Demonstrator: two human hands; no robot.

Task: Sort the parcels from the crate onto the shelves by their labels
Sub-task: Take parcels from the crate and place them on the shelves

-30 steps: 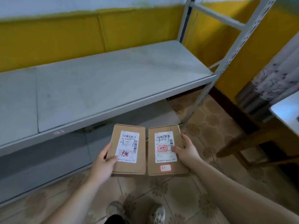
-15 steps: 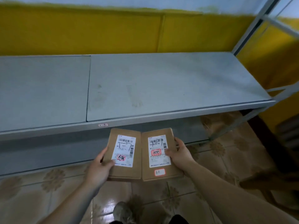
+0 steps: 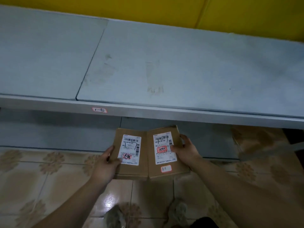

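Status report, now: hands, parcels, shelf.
Left hand grips left parcel; right hand grips right parcel. Both held side by side, labels up, below the shelf tagged 1-5. Shelf top bare, nothing blocking.

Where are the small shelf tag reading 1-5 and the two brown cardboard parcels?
Small shelf tag reading 1-5 (image 3: 99, 110), head view, its middle.
Left brown cardboard parcel (image 3: 130, 149), head view, white label.
Right brown cardboard parcel (image 3: 164, 148), head view, white label.

Matt cardboard parcels (image 3: 148, 153), scuffed grey metal shelf (image 3: 181, 66), glossy tiled floor (image 3: 49, 186)
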